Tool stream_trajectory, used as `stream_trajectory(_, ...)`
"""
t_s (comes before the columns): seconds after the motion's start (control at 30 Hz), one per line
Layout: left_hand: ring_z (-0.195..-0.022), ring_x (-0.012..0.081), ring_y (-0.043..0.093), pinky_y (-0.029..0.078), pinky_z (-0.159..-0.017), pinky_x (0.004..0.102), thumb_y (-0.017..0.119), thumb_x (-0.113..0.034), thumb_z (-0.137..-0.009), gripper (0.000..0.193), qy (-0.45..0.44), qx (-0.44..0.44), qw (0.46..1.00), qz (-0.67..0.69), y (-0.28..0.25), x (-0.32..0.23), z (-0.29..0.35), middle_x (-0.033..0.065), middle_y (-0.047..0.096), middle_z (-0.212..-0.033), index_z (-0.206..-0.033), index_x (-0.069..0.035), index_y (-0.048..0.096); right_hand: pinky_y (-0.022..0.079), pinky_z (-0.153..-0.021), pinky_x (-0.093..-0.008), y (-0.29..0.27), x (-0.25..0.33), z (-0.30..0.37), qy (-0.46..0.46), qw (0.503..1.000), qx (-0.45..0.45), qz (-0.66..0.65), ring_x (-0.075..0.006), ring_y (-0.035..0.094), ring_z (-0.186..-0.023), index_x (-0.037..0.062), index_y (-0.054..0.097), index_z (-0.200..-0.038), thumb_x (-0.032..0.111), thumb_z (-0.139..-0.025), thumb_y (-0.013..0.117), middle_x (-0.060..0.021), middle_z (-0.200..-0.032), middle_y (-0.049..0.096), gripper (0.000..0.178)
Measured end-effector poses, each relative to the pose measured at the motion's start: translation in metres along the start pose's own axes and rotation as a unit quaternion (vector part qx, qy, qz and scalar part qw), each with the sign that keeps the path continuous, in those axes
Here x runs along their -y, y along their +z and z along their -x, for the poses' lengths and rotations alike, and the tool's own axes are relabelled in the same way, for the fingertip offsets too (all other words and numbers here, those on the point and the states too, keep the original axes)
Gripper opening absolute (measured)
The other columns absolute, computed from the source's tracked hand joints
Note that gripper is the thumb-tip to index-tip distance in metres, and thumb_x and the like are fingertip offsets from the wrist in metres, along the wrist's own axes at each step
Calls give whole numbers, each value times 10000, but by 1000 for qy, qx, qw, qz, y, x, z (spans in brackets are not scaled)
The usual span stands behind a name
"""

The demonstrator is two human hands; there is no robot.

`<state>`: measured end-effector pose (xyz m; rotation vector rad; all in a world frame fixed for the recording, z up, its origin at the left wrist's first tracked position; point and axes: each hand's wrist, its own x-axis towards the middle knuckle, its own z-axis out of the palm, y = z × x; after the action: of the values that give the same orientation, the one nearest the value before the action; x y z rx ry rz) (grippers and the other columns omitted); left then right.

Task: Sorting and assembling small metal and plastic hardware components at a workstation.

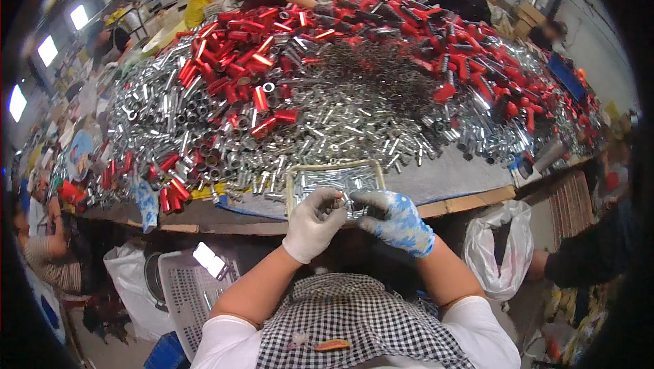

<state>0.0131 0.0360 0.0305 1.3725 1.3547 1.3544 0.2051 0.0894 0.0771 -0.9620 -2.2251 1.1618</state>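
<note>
My left hand point(312, 225), in a whitish glove, is held over the near edge of a shallow cream tray point(290, 188). Its thumb and fingers curl together in a pinch, and a small piece there is too small to name. Close beside it, my right hand point(398, 222) wears a glove with blue and white patches. Those fingers are also bent inward toward the thumb, and what they grip is hidden. Many slim silver metal pins or bolts point(337, 180) lie in the tray, just beyond my fingertips.
A big heap of silver metal parts point(327, 120), red tubes point(235, 62) and red-and-black pieces point(470, 56) covers the table. A grey perforated crate point(184, 284) with a phone point(210, 260) stands lower left. A white bag point(501, 250) hangs at right. Other people work around.
</note>
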Motion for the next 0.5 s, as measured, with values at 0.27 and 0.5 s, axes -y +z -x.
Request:
stream_trajectory(0.27,-772,118,641,533,-705,249,652,-89,-916,271,-47,-128,984,116,-43,27,4,73,659,-861,-1146,29,571,502,-910,-315,17,-34,-26,18,989,-47,-136,-173,644,-1014,6,605,-1275,82,-855,671,-121,-1099,695,432)
stream_trajectory(0.5,-832,162,666,555,-751,275,650,19,-879,302,-32,-171,946,275,-61,32,-7,122,651,-981,-1155,49,532,476,-970,-310,22,-21,-48,66,959,-58,-270,-180,606,-1104,-41,554,-1309,89,-897,633,-125,-1174,655,440)
